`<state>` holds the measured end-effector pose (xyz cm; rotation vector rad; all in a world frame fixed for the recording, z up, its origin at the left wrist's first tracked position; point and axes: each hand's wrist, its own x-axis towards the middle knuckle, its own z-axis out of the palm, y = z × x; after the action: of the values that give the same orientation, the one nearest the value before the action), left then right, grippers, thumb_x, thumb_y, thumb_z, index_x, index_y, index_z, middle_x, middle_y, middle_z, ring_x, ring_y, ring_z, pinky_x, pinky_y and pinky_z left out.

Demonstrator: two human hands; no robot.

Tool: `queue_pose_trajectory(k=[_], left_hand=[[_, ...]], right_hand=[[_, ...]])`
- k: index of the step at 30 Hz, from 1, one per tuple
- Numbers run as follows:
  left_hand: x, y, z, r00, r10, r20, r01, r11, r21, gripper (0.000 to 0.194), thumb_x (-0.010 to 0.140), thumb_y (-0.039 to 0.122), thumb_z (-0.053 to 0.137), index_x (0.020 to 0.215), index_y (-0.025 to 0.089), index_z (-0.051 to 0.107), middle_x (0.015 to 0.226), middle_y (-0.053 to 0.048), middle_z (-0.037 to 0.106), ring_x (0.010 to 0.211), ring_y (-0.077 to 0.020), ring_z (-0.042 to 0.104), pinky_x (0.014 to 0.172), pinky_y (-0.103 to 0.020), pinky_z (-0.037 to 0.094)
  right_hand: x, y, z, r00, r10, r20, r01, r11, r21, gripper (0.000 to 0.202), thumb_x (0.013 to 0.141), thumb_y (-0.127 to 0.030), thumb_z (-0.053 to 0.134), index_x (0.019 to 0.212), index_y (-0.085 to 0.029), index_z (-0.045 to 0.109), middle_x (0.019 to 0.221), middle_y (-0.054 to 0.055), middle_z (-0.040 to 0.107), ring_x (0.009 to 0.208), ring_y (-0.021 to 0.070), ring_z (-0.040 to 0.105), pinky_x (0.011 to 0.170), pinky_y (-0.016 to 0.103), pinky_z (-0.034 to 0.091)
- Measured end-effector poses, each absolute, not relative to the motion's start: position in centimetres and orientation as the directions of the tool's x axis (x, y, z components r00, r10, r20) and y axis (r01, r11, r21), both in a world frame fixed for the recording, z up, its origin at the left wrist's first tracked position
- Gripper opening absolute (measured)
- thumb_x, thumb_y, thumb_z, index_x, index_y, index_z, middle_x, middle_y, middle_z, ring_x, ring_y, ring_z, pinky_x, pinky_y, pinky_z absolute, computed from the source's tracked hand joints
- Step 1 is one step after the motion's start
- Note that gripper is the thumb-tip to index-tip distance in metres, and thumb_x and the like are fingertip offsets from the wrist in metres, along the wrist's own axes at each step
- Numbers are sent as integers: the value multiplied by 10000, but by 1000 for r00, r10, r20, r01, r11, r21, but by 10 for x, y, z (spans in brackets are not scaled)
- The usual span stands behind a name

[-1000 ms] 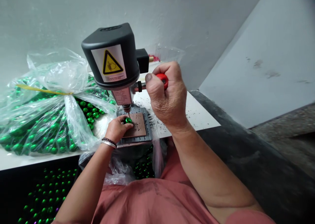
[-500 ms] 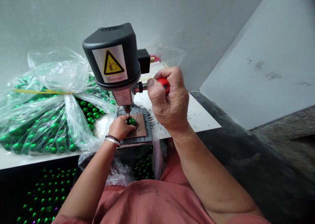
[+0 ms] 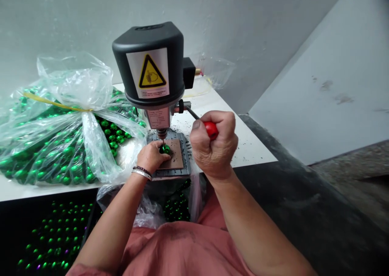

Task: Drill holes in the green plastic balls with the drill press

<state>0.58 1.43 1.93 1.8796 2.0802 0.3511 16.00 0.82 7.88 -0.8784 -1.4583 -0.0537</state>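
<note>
A black-topped drill press (image 3: pixel 148 65) with a yellow warning triangle stands on the white table. My right hand (image 3: pixel 215 146) is closed round the red knob (image 3: pixel 210 130) of its feed lever. With thumb and fingers, my left hand (image 3: pixel 150 157) grips a shiny green ball (image 3: pixel 165 149) on a brown board (image 3: pixel 174 156). The board lies on the grey slotted base (image 3: pixel 186 162) of the press. Straight above the ball, the thin drill bit (image 3: pixel 163 142) points down and seems to touch its top. Whether it has entered the ball I cannot tell.
A big clear plastic bag (image 3: pixel 94 134) of green balls, tied with a yellow band, fills the table's left. Dark shavings litter the table (image 3: pixel 249 146) around the base. More green balls (image 3: pixel 57 231) lie below at the lower left. A wall rises behind.
My right hand has pulled the lever's red knob down and toward me. The drill bit sits lower, at the ball. The view has shifted slightly; my left hand still holds the ball.
</note>
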Motion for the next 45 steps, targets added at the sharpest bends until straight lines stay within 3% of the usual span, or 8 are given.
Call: queue_pose_trajectory(k=[10, 23, 32, 36, 38, 40, 43, 45], left_hand=[[6, 12, 20, -81, 994, -68, 908, 102, 406, 471, 637, 356, 651, 1103, 301, 611, 1000, -8, 670, 861, -202, 606, 693, -263, 432], [4, 12, 17, -60, 998, -35, 900, 69, 431, 409, 634, 358, 648, 1033, 267, 635, 1016, -28, 668, 888, -220, 608, 710, -277, 431], [6, 0, 18, -123, 992, 9, 870, 103, 483, 317, 671, 384, 605, 936, 214, 637, 879, -47, 669, 762, -184, 590, 628, -259, 396], [-5, -27, 32, -4, 991, -133, 837, 76, 542, 328, 656, 431, 618, 874, 190, 662, 774, -43, 665, 701, -177, 579, 609, -256, 389], [-11, -38, 38, 166, 960, -225, 768, 17, 641, 383, 621, 458, 653, 893, 188, 670, 800, -39, 669, 734, -182, 585, 638, -255, 401], [-16, -43, 39, 227, 939, -259, 674, 41, 738, 505, 579, 493, 684, 972, 178, 658, 853, -46, 669, 775, -193, 588, 672, -261, 413], [-17, -40, 31, 41, 972, -232, 428, 193, 883, 550, 622, 577, 618, 966, 148, 640, 841, -56, 650, 729, -173, 579, 649, -266, 430], [-16, -33, 25, -111, 953, -282, 100, 293, 951, 526, 694, 629, 505, 873, 147, 617, 807, -50, 624, 665, -142, 564, 599, -265, 446]], right_hand=[[154, 8, 57, 238, 414, 879, 537, 698, -474, 96, 762, -178, 490, 842, -212, 449, 662, -48, 481, 556, 44, 454, 542, 194, 409], [153, 12, 27, 202, 492, 847, 373, 761, -531, 117, 771, -160, 457, 872, -205, 419, 726, -36, 470, 640, 70, 533, 610, 250, 474], [156, 18, 108, 229, 451, 863, 521, 692, -500, 90, 810, -259, 460, 752, -190, 456, 615, -58, 457, 523, 23, 413, 505, 175, 373], [155, 20, 118, 242, 483, 841, 480, 694, -537, 103, 809, -270, 459, 745, -191, 446, 593, -67, 422, 493, 13, 383, 478, 167, 343], [154, 20, 116, 249, 490, 835, 465, 696, -547, 99, 804, -268, 468, 746, -190, 450, 585, -69, 410, 486, 13, 369, 473, 169, 333], [154, 19, 114, 245, 495, 834, 458, 699, -550, 97, 803, -268, 471, 748, -190, 453, 582, -69, 404, 488, 17, 361, 474, 174, 330], [156, 18, 114, 226, 522, 822, 450, 693, -563, 112, 806, -287, 467, 757, -188, 453, 588, -67, 404, 496, 20, 359, 478, 175, 334], [157, 18, 115, 214, 548, 809, 445, 682, -580, 131, 809, -306, 463, 761, -184, 451, 592, -65, 406, 499, 20, 357, 479, 171, 338]])
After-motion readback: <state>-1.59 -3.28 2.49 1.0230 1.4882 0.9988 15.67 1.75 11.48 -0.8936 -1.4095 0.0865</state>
